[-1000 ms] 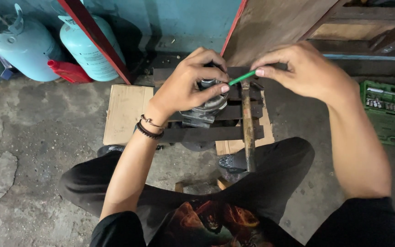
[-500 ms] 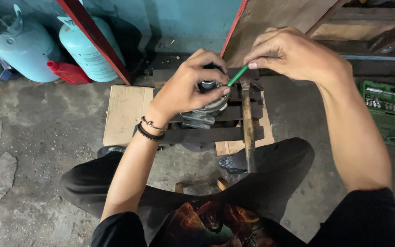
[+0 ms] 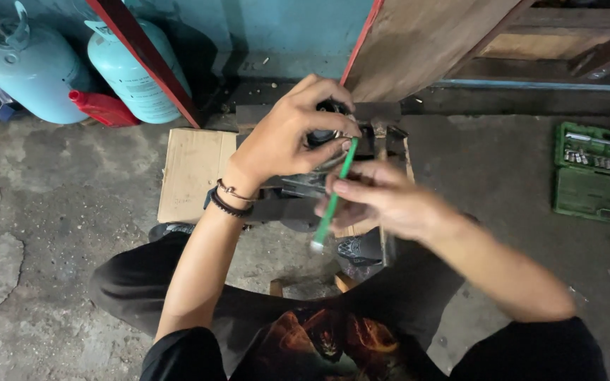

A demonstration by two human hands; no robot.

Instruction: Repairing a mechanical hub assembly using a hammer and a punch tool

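Probably a repair workshop: gas cylinders (image 3: 132, 67), green socket set (image 3: 596, 173) (lid open), stained concrete floor (image 3: 51, 212).

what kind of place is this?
Likely a small repair workshop: pale blue gas cylinders against the wall, an open green socket-set case on stained concrete floor, a dark metal part being worked.

Concrete floor (image 3: 51, 282) — cardboard sheet (image 3: 192, 169), green socket case (image 3: 598, 176), two gas cylinders (image 3: 132, 67) on it.
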